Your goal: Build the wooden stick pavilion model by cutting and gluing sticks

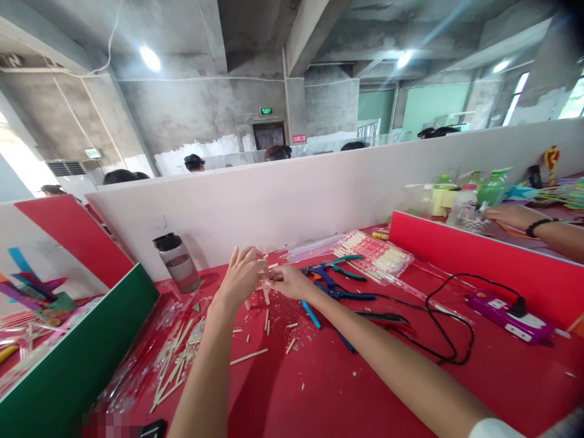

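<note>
My left hand (246, 272) and my right hand (292, 281) meet above the red table (319, 389), fingers closed in a pinch around small wooden sticks (265, 292). Fingers partly hide how the pieces fit together. Under and around both hands lie cut stick pieces (267, 321) and crumbs. One longer stick (249, 356) rests nearer to me. Just right of my right hand are a blue glue gun (326, 277), green-handled pliers (349, 267) and a blue stick-shaped piece (311, 314).
A water bottle (177, 263) stands at back left, near loose sticks (176, 365) and plastic wrap. Bundled sticks (374, 255) lie at the back. A black cable (472, 334) loops to a purple power strip (506, 317). Green (86, 340) and red (483, 255) dividers flank me; another person's hand (515, 214) is beyond.
</note>
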